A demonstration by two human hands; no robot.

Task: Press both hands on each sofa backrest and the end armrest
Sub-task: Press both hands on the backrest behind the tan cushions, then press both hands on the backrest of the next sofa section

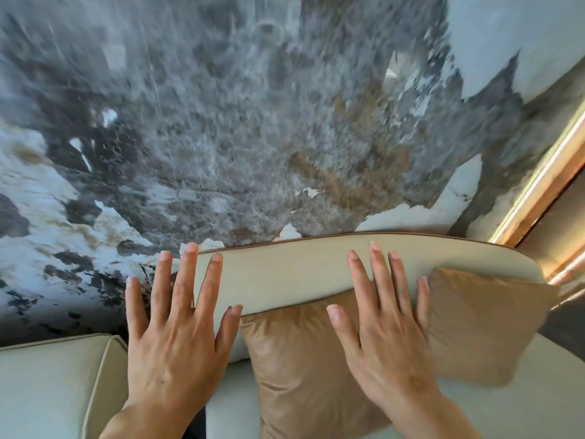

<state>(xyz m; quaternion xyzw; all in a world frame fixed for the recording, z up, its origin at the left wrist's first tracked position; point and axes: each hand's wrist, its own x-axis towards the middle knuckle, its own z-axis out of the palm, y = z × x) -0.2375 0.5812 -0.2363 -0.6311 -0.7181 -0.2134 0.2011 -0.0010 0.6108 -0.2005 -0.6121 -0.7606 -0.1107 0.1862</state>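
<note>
A cream sofa backrest [294, 270] with brown piping runs across the lower middle of the head view, against a marbled wall. My left hand [177, 334] is spread flat, fingers apart, over the backrest's left end. My right hand [386, 321] is spread the same way over the backrest's front and the top of a tan cushion [297, 369]. Whether the palms touch the backrest or hover just off it, I cannot tell. Neither hand holds anything. A lower cream sofa section [53, 384] lies at the bottom left.
A second tan cushion [481, 324] leans on the backrest to the right. The grey, white and brown marbled wall [253, 122] stands right behind the sofa. A lit wooden strip [544, 175] runs along the right edge. The cream seat [544, 391] shows at the bottom right.
</note>
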